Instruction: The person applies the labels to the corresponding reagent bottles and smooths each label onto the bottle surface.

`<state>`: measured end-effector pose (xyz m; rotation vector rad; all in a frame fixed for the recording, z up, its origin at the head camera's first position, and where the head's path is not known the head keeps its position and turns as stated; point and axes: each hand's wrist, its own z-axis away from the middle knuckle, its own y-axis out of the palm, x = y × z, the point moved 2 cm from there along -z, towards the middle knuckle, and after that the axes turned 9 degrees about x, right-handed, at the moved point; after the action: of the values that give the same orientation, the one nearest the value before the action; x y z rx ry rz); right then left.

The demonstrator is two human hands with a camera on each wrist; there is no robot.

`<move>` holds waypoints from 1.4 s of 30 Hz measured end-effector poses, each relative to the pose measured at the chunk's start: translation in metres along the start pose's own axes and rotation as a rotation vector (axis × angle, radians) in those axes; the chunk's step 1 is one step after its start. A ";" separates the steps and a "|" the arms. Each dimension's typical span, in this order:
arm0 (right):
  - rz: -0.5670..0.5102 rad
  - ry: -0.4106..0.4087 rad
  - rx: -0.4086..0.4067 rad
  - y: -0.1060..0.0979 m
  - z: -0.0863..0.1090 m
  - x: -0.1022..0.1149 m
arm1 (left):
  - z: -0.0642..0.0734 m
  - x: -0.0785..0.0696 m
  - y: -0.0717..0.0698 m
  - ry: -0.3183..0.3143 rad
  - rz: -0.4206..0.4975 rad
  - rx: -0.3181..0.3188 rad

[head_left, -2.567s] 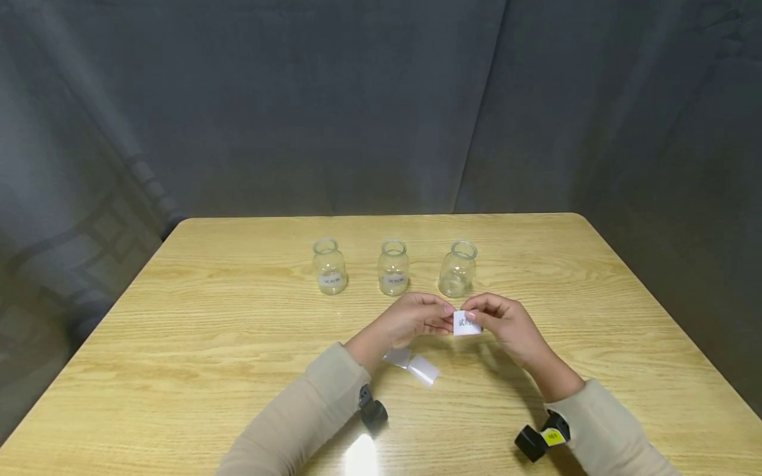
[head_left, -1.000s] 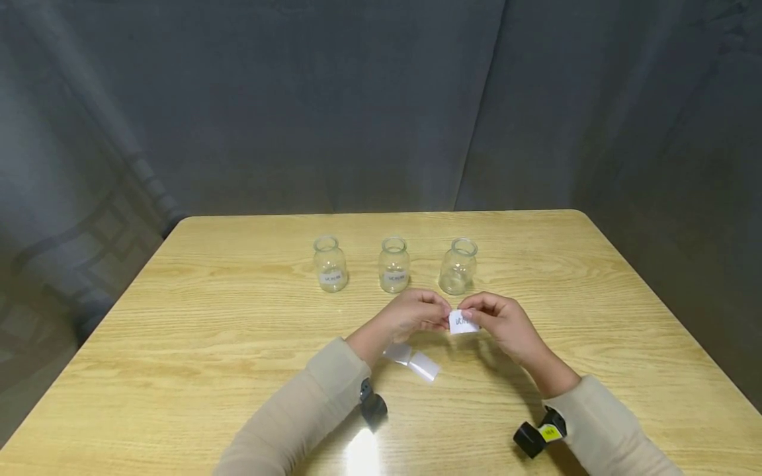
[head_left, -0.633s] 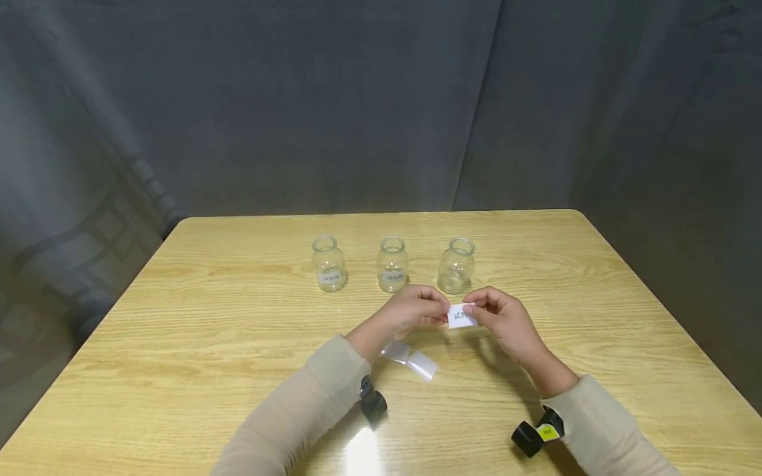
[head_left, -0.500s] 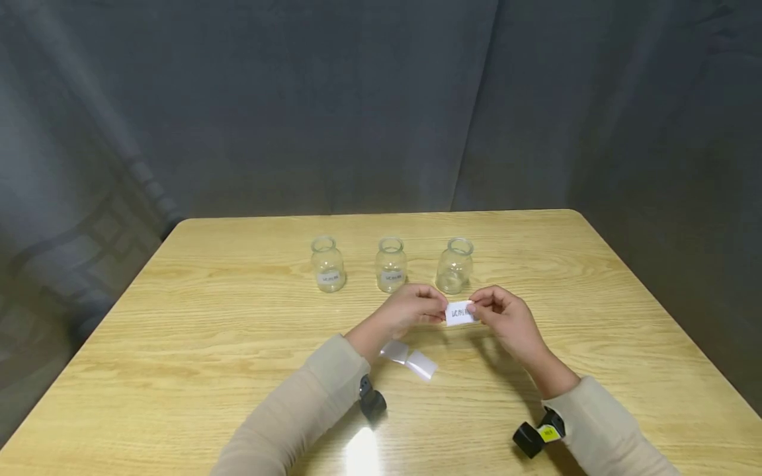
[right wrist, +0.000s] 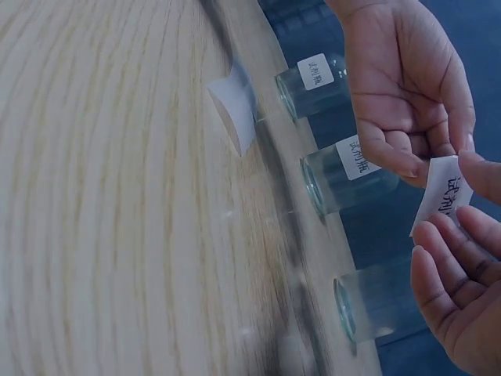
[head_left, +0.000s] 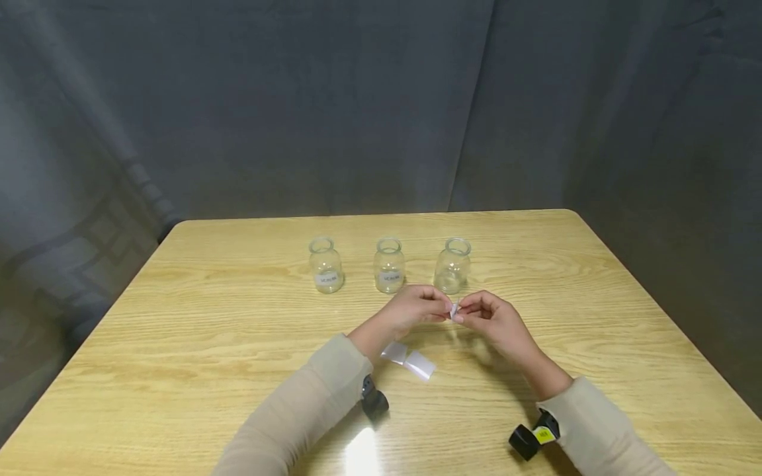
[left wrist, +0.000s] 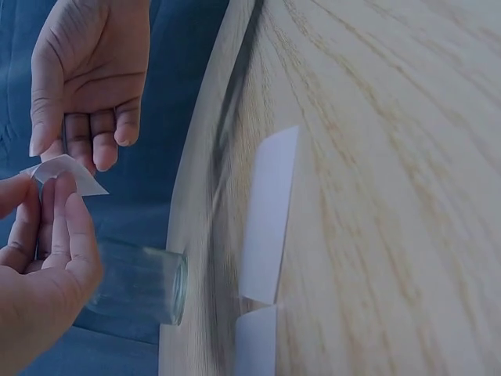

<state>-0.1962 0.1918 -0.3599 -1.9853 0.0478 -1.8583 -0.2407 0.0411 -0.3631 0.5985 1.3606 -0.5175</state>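
Observation:
My left hand (head_left: 412,309) and right hand (head_left: 499,325) meet above the table, both pinching a small white paper label (right wrist: 443,188). Dark handwritten characters show on the label in the right wrist view. In the left wrist view the label (left wrist: 69,168) is bent, with one corner standing free. Just beyond my hands stands a clear glass jar (head_left: 455,264) with no label visible. To its left are a middle jar (head_left: 389,259) and a left jar (head_left: 325,259), each bearing a white written label on its lower front. All three are upright and uncapped.
Two white paper pieces (head_left: 420,365) lie on the wooden table (head_left: 208,317), close to my left wrist. Black wrist cameras (head_left: 374,400) hang below the sleeves. A grey curtain (head_left: 321,106) hangs behind the table's far edge.
The label was flat with its writing facing the head camera; now it looks bent and nearly edge-on. My right hand has moved slightly left, closer to my left fingertips. The jars stand unchanged.

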 end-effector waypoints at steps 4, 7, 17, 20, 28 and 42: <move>0.002 0.004 0.000 0.001 0.000 0.000 | -0.001 0.001 0.001 -0.002 -0.030 0.012; 0.009 0.002 0.005 0.002 -0.001 -0.001 | -0.001 0.001 0.002 -0.005 -0.038 0.016; 0.017 -0.004 0.022 0.004 0.001 -0.001 | 0.001 0.003 0.000 -0.038 -0.140 0.029; 0.002 -0.020 0.013 0.004 0.003 -0.001 | 0.001 0.005 -0.001 -0.039 -0.115 0.026; 0.031 -0.040 0.011 0.003 0.003 -0.001 | 0.002 0.008 -0.003 -0.055 -0.061 -0.008; 0.053 -0.044 0.170 -0.006 0.005 -0.002 | 0.000 0.010 -0.006 -0.062 0.026 -0.019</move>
<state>-0.1932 0.1998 -0.3601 -1.8895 -0.0672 -1.7249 -0.2430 0.0368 -0.3738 0.5795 1.2966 -0.4981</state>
